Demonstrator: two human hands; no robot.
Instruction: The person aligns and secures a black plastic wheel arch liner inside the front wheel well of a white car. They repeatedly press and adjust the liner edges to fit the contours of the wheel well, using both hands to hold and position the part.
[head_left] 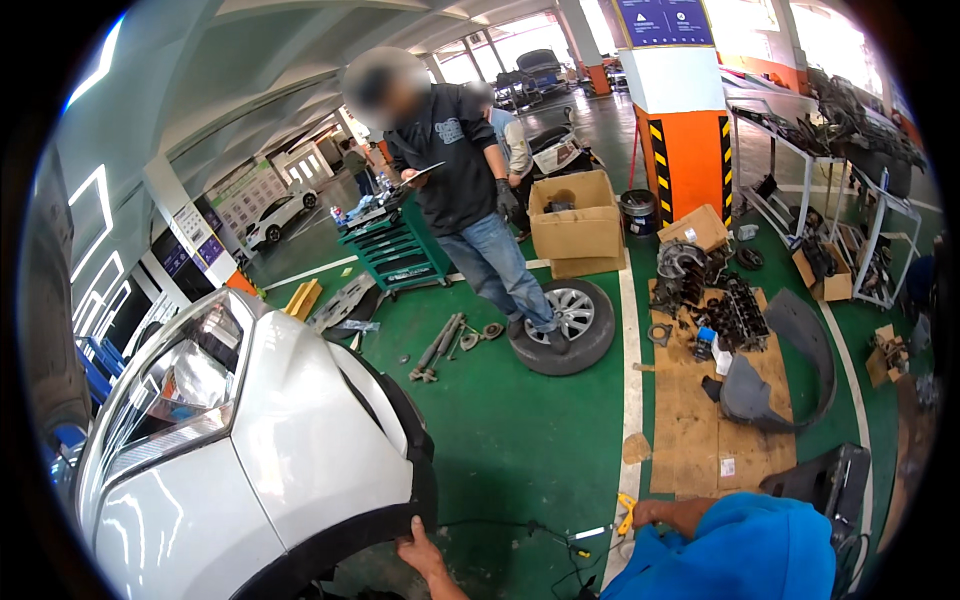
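Note:
My left hand [420,549] rests on the black wheel-arch trim [340,535] of a white car [320,450], its thumb up against the trim's edge and its other fingers partly hidden. On the right, from a blue sleeve [745,550], my right hand [648,514] is closed around a yellow tool [626,512], whose exact kind is too small to tell. Just below it a thin white stick-like piece [588,533] lies near a black cable [520,524] on the green floor.
A person [455,160] holding a tablet stands with a foot on a wheel [575,320]. Engine parts [735,315] and a black wheel-arch liner [755,395] lie on cardboard [690,440]. Shafts [437,348] lie on the floor near a green tool cart [400,250].

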